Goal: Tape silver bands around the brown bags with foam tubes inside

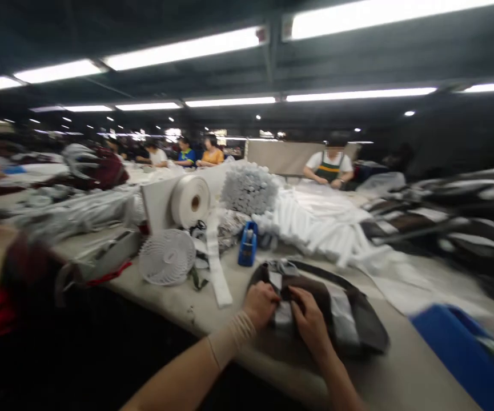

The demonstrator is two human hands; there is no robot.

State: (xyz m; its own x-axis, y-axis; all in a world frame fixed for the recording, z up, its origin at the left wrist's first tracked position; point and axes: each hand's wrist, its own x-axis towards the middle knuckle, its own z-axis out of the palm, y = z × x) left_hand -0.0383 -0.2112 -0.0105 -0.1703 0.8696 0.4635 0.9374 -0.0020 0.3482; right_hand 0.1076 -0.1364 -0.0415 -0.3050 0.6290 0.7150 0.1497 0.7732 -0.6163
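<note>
A dark brown and grey bag [370, 322], apparently soft fabric, lies on the table edge in front of me. It has a strap along its far side and pale white pieces wrapped over it. My left hand [262, 303] pinches the bag near a white strip [276, 281], wrist bent inward and wearing thin bands. Close beside it on the right, my right hand [309, 313] has thumb and forefinger closed on a dark part of the bag. Motion blur hides the exact spot between the fingertips.
Beyond the bag stand a blue tape dispenser [247, 244], a round white fan [167, 257] and a large white roll [190, 201] with its strip hanging down. White rolled pieces [315, 222] are heaped behind. A blue bin [452, 348] sits right. A person [329, 166] works across the table.
</note>
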